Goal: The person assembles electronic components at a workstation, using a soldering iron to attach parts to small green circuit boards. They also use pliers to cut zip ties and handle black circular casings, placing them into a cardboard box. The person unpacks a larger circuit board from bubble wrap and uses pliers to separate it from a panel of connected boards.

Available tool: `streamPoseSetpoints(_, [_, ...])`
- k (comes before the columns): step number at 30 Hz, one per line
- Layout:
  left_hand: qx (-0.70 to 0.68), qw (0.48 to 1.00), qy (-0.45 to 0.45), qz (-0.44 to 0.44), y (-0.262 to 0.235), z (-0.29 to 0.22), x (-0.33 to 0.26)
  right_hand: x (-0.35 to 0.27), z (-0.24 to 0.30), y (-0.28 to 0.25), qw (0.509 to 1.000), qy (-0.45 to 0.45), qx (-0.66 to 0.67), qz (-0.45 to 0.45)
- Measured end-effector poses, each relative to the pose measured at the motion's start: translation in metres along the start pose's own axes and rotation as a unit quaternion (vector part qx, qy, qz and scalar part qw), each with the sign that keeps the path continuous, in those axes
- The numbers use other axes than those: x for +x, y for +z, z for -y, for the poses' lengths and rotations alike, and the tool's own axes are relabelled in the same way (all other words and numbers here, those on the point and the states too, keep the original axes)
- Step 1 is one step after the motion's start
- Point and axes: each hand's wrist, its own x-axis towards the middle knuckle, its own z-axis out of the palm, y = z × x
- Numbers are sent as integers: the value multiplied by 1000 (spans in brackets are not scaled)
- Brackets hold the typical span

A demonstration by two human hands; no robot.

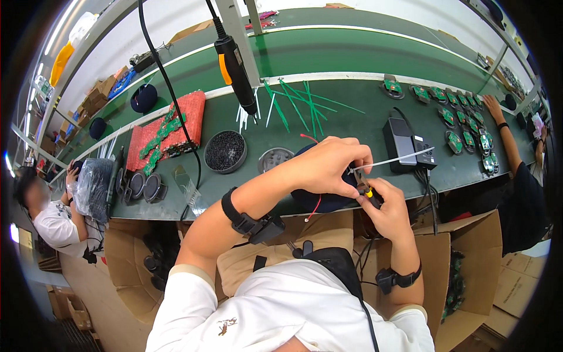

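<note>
Head view: left hand (325, 167) pinches a white cable tie (394, 159) over a dark round part (328, 199) at the green tabletop (352, 111) edge. Right hand (384, 205) has its grip clenched on small cutters with yellow-black handles (366, 190), tips at the tie near the left fingers; blades possibly closed on it, hard to tell. Black power adapter (402, 144) sits just right. Bowl of dark screws (225, 151) lies left, green ties (299, 102) behind, hanging electric screwdriver (236, 67) above.
</note>
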Motion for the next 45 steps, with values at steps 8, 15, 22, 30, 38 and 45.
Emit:
streamPoseSetpoints(8, [-7,1000,13,-24,3,2,0,7,0,-2,1000,-9,-6,10])
streamPoseSetpoints(15, [-31,997,-25,-72,7,-1,1,6,3,5,999,-14,-28,-18])
streamPoseSetpoints(22, [-76,991,0,-108,6,2,-1,5,10,3,997,-17,-68,-18])
streamPoseSetpoints(30, [-177,896,-120,-390,-23,17,-41,7,41,1,993,-99,-53,-24])
streamPoseSetpoints(38, [28,901,-285,-326,-33,32,-93,26,71,15,962,-133,-228,76])
streamPoseSetpoints(45, [126,862,-233,-433,-38,51,-109,55,70,14,958,-90,-252,102])
